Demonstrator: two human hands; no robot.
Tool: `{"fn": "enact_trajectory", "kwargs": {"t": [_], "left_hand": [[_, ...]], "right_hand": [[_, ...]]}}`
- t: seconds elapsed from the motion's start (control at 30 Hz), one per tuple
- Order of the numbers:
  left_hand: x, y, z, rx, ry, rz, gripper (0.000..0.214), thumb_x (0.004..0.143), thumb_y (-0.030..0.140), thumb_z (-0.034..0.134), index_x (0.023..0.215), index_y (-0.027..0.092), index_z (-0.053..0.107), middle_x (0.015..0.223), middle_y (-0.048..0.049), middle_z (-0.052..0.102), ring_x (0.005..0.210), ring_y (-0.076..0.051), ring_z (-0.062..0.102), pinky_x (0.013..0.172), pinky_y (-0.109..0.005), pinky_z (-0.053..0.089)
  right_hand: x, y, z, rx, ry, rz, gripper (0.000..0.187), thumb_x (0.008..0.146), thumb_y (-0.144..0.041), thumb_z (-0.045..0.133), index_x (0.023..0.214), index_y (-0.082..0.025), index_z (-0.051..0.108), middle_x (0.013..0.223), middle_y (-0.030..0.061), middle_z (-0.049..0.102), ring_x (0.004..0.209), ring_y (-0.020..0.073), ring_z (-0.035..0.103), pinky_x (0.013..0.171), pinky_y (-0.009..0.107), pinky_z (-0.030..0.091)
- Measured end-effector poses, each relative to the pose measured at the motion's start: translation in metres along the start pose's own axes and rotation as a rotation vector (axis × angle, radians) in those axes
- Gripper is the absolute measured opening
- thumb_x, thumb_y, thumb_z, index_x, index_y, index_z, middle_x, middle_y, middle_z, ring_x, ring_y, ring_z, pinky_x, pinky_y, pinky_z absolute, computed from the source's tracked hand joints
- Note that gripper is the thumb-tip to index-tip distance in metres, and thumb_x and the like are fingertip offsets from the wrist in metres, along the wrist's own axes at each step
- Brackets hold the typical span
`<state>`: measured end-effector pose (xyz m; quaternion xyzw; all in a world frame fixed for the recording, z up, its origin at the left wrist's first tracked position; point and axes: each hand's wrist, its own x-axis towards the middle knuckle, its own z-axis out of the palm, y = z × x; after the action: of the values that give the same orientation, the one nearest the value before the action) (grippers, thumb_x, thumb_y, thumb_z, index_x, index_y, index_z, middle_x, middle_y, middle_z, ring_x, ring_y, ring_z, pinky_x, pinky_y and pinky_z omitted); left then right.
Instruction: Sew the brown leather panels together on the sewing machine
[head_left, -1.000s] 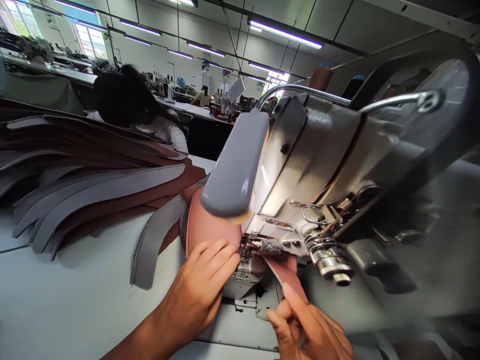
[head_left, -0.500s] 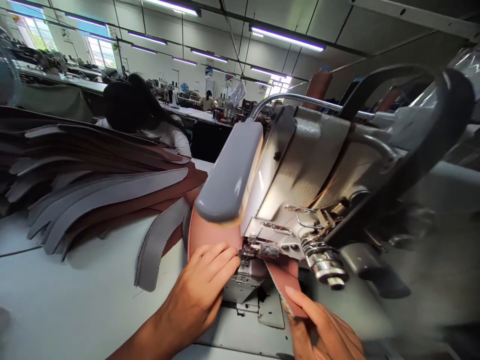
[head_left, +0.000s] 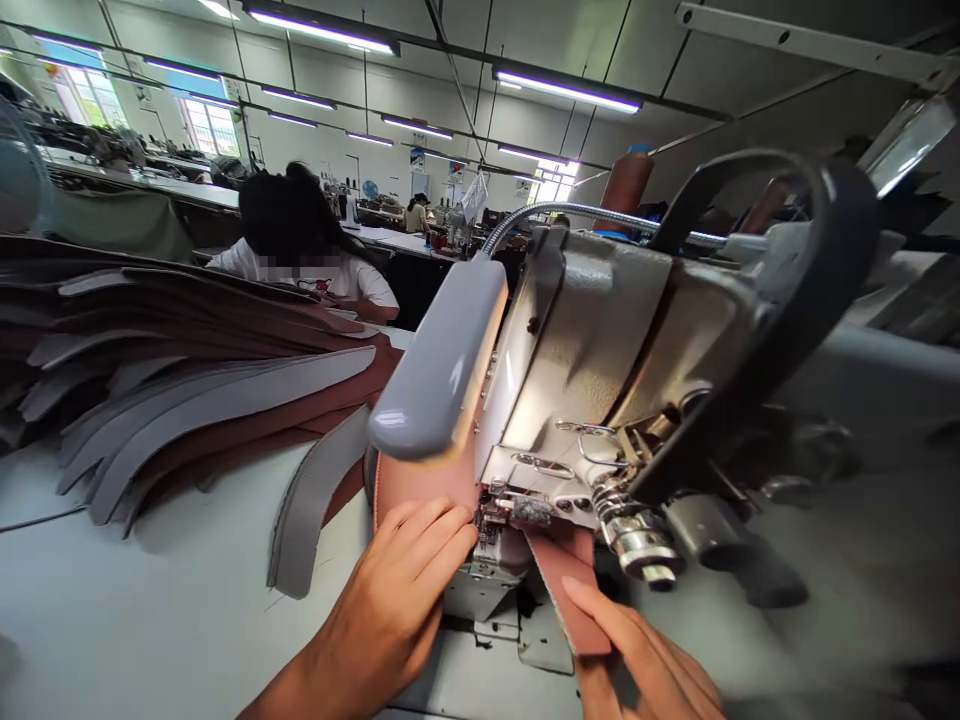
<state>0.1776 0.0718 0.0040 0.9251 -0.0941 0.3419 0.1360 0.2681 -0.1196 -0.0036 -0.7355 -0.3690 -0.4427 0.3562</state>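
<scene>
A sewing machine (head_left: 585,330) fills the middle right of the view. Beside its presser foot (head_left: 491,515) my left hand (head_left: 409,575) has its bent fingers together, gripping a pink leather-like piece (head_left: 427,485) at its near edge. The far part of that piece passes behind the grey lamp (head_left: 439,360). My right hand (head_left: 637,650) pinches the near end of a pink strip (head_left: 562,575), thumb side on top and other fingers beneath. This strip runs up under the machine head, where its join with the pink piece is hidden.
To the left, a large stack of brown-pink strips with grey backing (head_left: 225,410) lies on the white table (head_left: 187,620). One curved grey-backed piece (head_left: 307,520) hangs nearer the machine. A co-worker (head_left: 300,240) sits beyond the stack. A thread cone (head_left: 628,190) stands behind the machine.
The view has shifted slightly, so the machine sits a little further left and lower. Both hands keep their holds. The co-worker's head has lifted and turned.
</scene>
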Motion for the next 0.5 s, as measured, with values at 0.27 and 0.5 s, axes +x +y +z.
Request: {"fn": "enact_trajectory", "kwargs": {"t": [0.27, 0.5], "left_hand": [[-0.005, 0.001, 0.003, -0.003, 0.001, 0.017, 0.057, 0.071, -0.006, 0.035, 0.126, 0.007, 0.041, 0.13, -0.0165, 0.048, 0.126, -0.027, 0.038, 0.101, -0.047, 0.04], [-0.003, 0.001, 0.01, -0.05, 0.003, -0.033, 0.06, 0.069, -0.005, 0.035, 0.129, 0.006, 0.036, 0.133, -0.0177, 0.042, 0.129, -0.028, 0.032, 0.105, -0.051, 0.033]], "right_hand": [[-0.01, 0.021, 0.008, 0.13, -0.104, -0.08, 0.032, 0.079, 0.0, 0.048, 0.094, -0.015, 0.072, 0.084, 0.0048, 0.07, 0.08, 0.0163, 0.066, 0.079, 0.026, 0.05], [0.006, 0.017, 0.018, 0.162, -0.187, -0.102, 0.023, 0.084, -0.006, 0.051, 0.094, -0.013, 0.071, 0.09, 0.0027, 0.07, 0.083, 0.0124, 0.067, 0.087, 0.017, 0.049]]}}
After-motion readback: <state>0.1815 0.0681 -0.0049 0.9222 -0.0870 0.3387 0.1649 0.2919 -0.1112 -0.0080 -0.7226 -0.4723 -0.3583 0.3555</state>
